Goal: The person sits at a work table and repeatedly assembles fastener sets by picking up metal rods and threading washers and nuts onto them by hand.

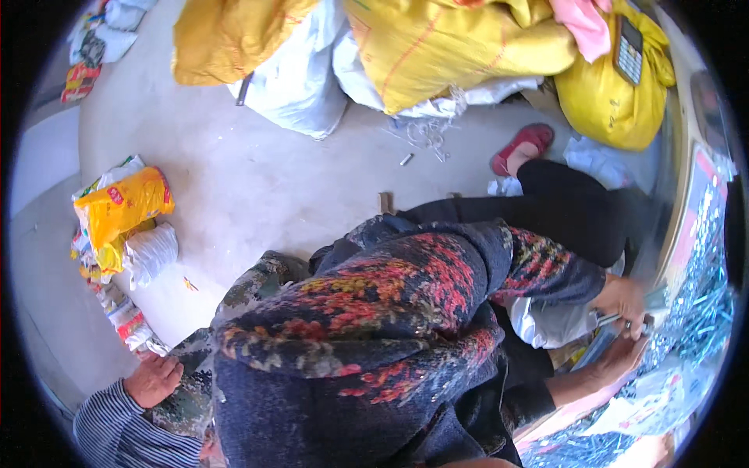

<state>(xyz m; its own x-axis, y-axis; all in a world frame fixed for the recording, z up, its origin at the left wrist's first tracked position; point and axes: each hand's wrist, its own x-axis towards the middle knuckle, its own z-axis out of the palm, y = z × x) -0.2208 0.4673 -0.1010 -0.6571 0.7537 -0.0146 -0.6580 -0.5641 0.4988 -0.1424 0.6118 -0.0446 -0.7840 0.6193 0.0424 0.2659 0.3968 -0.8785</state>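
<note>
My left hand, out of a floral knit sleeve, is closed on a small silvery metal piece at the right side. Just below it, my right hand reaches from a dark sleeve. Its curled fingers nearly meet the left ones around the same spot, where a darker metal part shows; what they pinch is too small to make out. Beyond both hands lies a heap of shiny blue strips. A silvery-white bag sits beside my left wrist.
Another person's hand, striped-sleeved, rests on camouflage trousers at the left. Yellow sacks and a white sack stand at the far side, one yellow sack carrying a keypad device. An orange package lies on the left.
</note>
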